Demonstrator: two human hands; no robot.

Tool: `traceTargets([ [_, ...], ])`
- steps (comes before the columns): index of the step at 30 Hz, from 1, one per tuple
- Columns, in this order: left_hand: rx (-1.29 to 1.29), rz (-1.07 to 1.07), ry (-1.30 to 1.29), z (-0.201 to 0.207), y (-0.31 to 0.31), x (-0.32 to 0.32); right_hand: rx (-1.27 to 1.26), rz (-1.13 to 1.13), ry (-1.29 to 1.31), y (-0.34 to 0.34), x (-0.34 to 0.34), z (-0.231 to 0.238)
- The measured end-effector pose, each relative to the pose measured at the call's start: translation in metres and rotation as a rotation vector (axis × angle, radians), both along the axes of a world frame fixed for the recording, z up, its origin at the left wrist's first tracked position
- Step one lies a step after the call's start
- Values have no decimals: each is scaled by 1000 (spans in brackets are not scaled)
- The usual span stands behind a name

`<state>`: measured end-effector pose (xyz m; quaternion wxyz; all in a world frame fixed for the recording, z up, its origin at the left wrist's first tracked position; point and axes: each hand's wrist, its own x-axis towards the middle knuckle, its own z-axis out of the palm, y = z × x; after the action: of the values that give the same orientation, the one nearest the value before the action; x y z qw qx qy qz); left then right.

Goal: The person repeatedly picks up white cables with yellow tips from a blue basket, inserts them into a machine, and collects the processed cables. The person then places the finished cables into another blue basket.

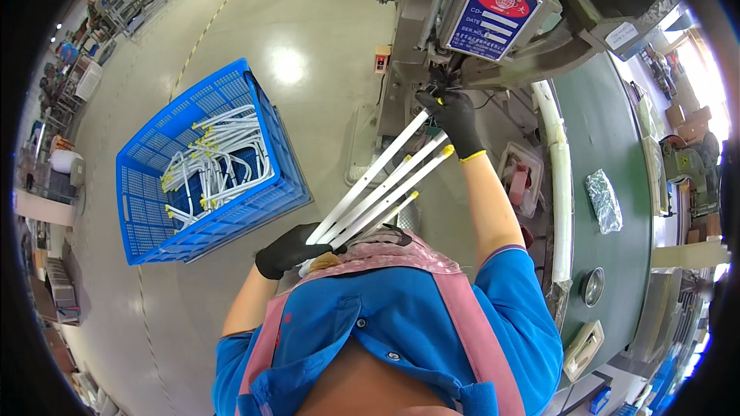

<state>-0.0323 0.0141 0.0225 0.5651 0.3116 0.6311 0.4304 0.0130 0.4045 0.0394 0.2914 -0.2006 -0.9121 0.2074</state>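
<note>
Several white metal tubes [385,185] with yellow end caps lie slanted across the front of my body. My left hand [297,252], in a black glove, is closed around their lower ends close to my apron. My right hand [460,122], also black-gloved, is up at the machine [493,11]. Its fingers are bent around the upper end of the longest-reaching tube, where a bit of yellow shows just under the machine's working head. The fingertips and the exact contact with the machine are partly hidden by the glove and dark parts.
To the left stands a blue plastic crate [204,239] holding several bent white tubes [220,158] with yellow caps. A green-topped table [617,262] at the right carries a clear plastic bag [604,200] and a round metal bowl [592,286]. Beside the machine, a bin [520,177] holds reddish items.
</note>
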Motion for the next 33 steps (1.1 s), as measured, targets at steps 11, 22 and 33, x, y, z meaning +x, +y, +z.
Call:
traceTargets([
  [11, -12, 28, 9, -15, -3, -15, 62, 47, 55, 0, -5, 3],
  [22, -75, 1, 102, 15, 4, -11, -103, 41, 4, 8, -24, -8],
  [33, -60, 105, 94, 30, -8, 1, 78, 214, 22, 37, -47, -54],
])
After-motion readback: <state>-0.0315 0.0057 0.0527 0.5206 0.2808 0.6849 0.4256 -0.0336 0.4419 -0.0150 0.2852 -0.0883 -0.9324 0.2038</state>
